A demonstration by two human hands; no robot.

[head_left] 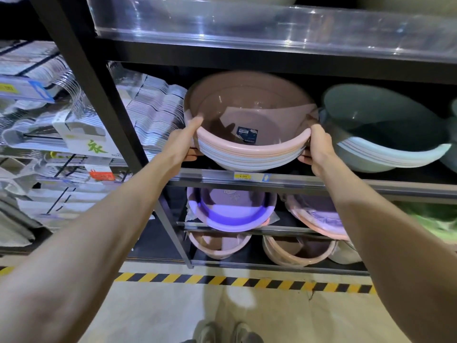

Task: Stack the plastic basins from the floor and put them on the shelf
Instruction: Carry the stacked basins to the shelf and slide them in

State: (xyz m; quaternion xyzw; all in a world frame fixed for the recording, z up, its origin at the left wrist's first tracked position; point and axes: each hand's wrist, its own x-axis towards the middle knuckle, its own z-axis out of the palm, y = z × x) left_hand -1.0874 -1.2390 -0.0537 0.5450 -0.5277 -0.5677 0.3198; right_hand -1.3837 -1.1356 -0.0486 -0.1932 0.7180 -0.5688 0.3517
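Holding one stack of basins (pixel 249 154) tilted over the shelf (pixel 296 180) edge, we grip its rim with our left hand (pixel 184 142) and right hand (pixel 317 147), thumbs on top, fingers curled beneath; how many basins are nested we cannot tell

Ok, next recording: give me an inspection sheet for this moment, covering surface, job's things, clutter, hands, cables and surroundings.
Surface: black shelf with a yellow price tag on its front edge.
Job's things: pink basin stack, tilted toward the camera, at the shelf front.
Clutter: green basin stack beside it; more basins on the lower shelves.
Hands: left hand and right hand grip opposite rims of the pink stack.
Cables: nothing seen.
Surroundings: packaged hangers to the left; hazard tape on the floor.
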